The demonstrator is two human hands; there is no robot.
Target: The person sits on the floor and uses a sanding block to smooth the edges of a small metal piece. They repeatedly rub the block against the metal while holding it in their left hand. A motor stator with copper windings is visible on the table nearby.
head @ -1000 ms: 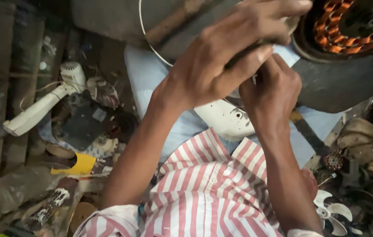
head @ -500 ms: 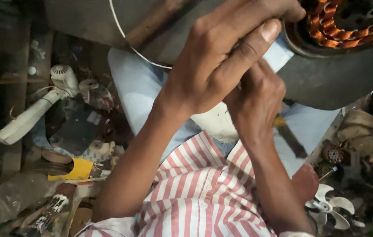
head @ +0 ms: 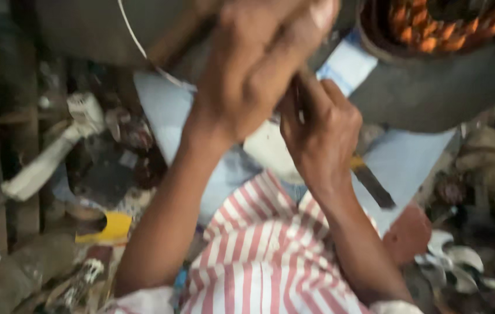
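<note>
Motor housing (head: pixel 439 87) with copper windings (head: pixel 433 26) sits at the top right corner of view, over the lap. Left hand (head: pixel 259 70) curls shut against its rim; right hand (head: pixel 323 134) grips a dark-bladed tool (head: pixel 372 183) — blurred — beside a white cap (head: pixel 268 148).

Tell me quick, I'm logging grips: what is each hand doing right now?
Left hand: curled closed against the grey motor housing; what it grips cannot be told.
Right hand: closed on a dark-handled tool.
</note>
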